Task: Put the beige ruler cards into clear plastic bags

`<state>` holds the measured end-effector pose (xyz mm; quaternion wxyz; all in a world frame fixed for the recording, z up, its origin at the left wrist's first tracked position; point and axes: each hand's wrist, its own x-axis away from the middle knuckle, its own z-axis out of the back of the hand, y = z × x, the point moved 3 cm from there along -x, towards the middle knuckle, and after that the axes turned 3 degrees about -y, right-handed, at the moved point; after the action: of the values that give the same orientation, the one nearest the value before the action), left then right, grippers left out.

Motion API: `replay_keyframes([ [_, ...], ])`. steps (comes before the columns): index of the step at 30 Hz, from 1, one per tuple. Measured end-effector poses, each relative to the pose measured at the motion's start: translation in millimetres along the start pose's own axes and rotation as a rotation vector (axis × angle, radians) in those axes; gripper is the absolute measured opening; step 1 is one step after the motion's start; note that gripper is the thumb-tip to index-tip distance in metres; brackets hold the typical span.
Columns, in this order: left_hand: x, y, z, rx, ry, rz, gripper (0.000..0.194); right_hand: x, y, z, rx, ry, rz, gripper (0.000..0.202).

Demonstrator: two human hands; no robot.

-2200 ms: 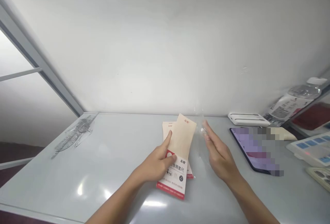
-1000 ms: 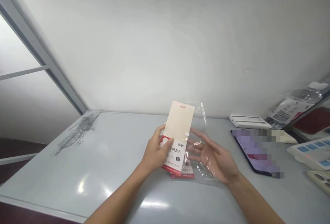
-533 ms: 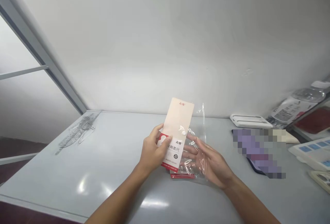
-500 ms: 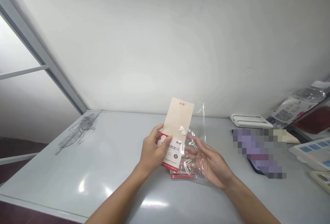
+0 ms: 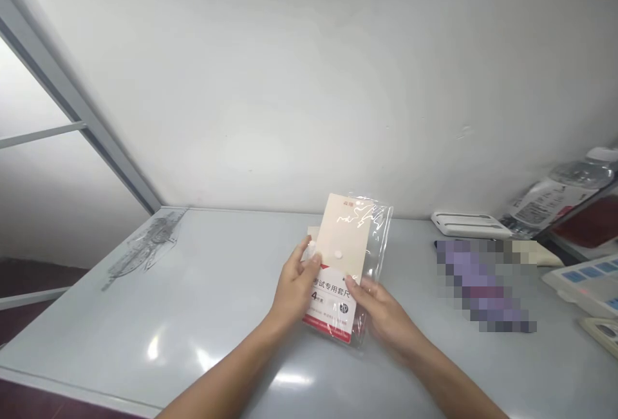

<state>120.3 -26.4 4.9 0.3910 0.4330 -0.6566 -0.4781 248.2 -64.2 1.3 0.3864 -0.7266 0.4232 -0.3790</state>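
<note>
Between my hands is a clear plastic ruler-set packet, tilted a little, with a cream card and a red-and-white printed label facing me. My left hand pinches its left edge, thumb on the front. On the lower right side my right hand grips it, thumb over the label and fingers behind. A second pale piece peeks out behind the card at the left, near my left fingers. The packet is held over the grey table; what lies inside behind the card is hidden.
At right lie a white power bank, a blurred-out purple item, a plastic bottle and a white device with blue labels. A dark drawing marks the table at left, beside a metal frame.
The packet has shifted slightly right and down. My right hand, spread behind the clear plastic before, has closed on its right side with the thumb in front.
</note>
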Motion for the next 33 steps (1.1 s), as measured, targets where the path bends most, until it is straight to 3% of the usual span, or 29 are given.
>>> replay_keyframes([
  [4,-3.2,0.8,1.7,0.073,-0.169,0.128,0.040,2.6,-13.1,5.7,0.217,-0.001,0.056,0.042],
  [6,-3.4,1.7,3.2,0.076,-0.198,0.157,0.032,3.3,-18.5,11.1,0.273,0.012,0.083,0.041],
  [15,-4.0,-9.5,2.6,-0.001,-0.175,0.216,0.037,0.1,-12.2,21.2,0.324,0.061,0.086,0.045],
  [24,-1.3,11.4,0.8,-0.080,-0.188,0.037,0.034,3.3,-19.7,16.0,0.357,0.058,0.067,0.043],
  [33,-4.6,2.3,5.9,-0.129,-0.168,0.052,0.029,0.1,-15.7,16.8,0.331,0.036,0.071,0.046],
])
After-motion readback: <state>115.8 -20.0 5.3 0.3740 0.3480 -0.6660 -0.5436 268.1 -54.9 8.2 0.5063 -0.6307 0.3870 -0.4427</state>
